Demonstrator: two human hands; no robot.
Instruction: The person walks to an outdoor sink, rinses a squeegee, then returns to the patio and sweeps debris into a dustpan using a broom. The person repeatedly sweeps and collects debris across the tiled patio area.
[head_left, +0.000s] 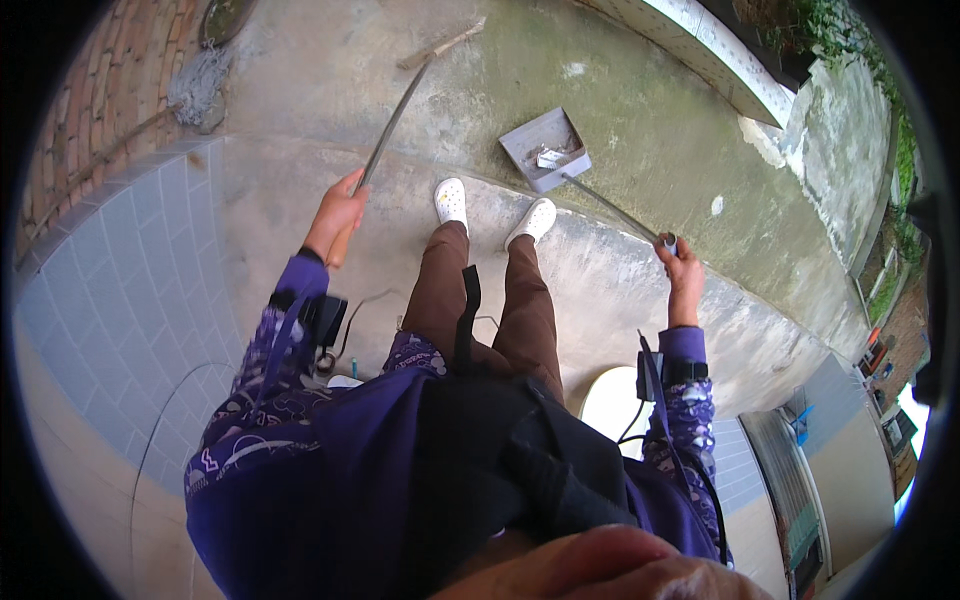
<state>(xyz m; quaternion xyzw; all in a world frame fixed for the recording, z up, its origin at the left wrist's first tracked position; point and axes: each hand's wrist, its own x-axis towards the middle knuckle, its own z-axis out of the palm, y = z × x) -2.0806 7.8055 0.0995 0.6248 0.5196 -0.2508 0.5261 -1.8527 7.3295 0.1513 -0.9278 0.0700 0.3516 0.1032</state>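
Note:
My left hand grips the handle of a long-handled broom, near its wooden end. The broom head rests on the concrete ahead of me, up and to the left of the dustpan. My right hand is closed around the top of a metal dustpan handle. At the handle's far end, the grey dustpan lies on the floor just beyond my white clogs. Inside the pan are dark debris and a pale crumpled scrap.
A low concrete step edge runs in front of my feet. To the left are a brick wall, a grey string mop and a grey tiled wall. A pale ledge borders the far right. Something white stands beside my leg.

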